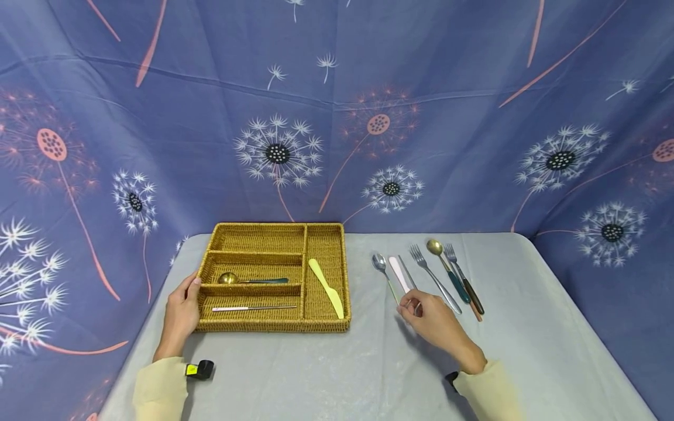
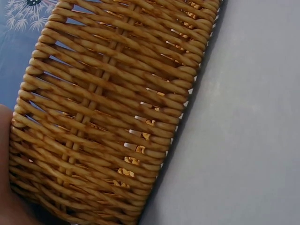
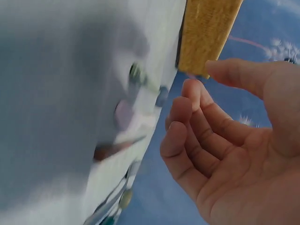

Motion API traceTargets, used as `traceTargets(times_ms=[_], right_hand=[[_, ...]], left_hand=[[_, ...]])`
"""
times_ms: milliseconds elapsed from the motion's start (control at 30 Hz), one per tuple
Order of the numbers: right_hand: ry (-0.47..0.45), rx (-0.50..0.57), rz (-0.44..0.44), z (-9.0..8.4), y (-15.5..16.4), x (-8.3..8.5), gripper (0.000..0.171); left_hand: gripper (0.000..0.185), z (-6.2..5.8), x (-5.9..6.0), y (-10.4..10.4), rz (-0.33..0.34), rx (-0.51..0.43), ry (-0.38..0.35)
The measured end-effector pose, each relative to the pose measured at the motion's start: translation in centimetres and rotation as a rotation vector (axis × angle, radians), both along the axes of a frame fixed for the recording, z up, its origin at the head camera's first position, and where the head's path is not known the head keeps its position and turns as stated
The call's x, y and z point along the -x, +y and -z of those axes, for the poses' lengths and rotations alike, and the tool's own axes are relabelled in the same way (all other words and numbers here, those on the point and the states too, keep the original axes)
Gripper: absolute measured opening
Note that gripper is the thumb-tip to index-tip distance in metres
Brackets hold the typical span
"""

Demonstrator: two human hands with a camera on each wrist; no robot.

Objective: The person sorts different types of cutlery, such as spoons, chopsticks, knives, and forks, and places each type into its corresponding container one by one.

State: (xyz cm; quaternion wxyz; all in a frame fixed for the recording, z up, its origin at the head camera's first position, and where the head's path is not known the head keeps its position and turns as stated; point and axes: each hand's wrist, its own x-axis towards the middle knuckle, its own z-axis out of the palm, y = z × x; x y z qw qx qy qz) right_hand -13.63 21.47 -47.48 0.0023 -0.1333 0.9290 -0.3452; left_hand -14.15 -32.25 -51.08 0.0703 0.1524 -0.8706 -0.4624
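Observation:
My left hand [image 1: 179, 313] holds the left side of a woven cutlery tray [image 1: 270, 325], thumb at its rim. In the left wrist view the tray's wicker wall [image 2: 103, 103] fills much of the picture. My right hand [image 1: 434, 320] is over the near ends of a silver spoon [image 1: 379, 262] with a pale handle and a pink, flat-ended utensil [image 1: 398, 273]. A slim knife-like piece [image 1: 406, 271] lies beside them, partly hidden by the hand. In the right wrist view, thumb and loosely bent fingers [image 3: 176, 138] stand apart with nothing between them.
The tray holds a gold spoon [image 1: 228, 278], a thin pink-handled utensil [image 1: 231, 309] and a yellow knife [image 1: 326, 287] in separate compartments. Right of my right hand lie a silver fork [image 1: 434, 277], a gold spoon with a teal handle [image 1: 456, 285] and a dark-handled fork [image 1: 464, 279].

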Motion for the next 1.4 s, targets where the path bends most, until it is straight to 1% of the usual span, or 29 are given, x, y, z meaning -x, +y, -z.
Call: traceTargets(times_ms=[233,367,567,700,800,933,1067,1167,1300,1400], right_hand=[[0.073,-0.078,0.136,-0.8,3.5,0.9,0.001],[0.085,-0.109,0.185,-1.1,5.9,1.5,0.006],[0.081,-0.145,0.237,-0.5,9.6,2.5,0.017],[0.066,-0.182,0.260,-0.1,11.6,3.3,0.034],[0.051,-0.211,0.276,0.0,12.8,4.0,0.043],[0.051,-0.237,0.285,-0.4,13.6,4.9,0.043],[0.056,-0.248,0.288,-1.1,13.8,5.6,0.042],[0.042,-0.253,0.288,-1.4,13.8,6.1,0.044],[-0.005,-0.278,0.288,-1.1,14.0,6.7,0.044],[-0.031,-0.306,0.293,-0.5,14.4,7.1,0.042]], left_hand=[[0.062,-0.3,0.0,0.2,0.002,0.000,-0.002],[0.061,-0.2,-0.1,0.1,-0.010,0.006,0.005],[0.062,-0.2,-0.1,0.1,-0.002,0.001,0.009],[0.061,-0.2,-0.1,0.1,-0.008,0.006,0.011],[0.061,-0.2,-0.1,0.1,-0.013,0.007,0.010],[0.062,-0.2,-0.2,0.1,-0.011,-0.002,0.008],[0.062,-0.1,-0.1,0.1,-0.012,-0.006,0.012],[0.061,-0.1,-0.1,0.1,-0.016,-0.003,0.014],[0.061,-0.2,-0.2,0.1,-0.015,0.001,0.008],[0.061,-0.2,-0.2,0.2,-0.010,0.002,0.006]])
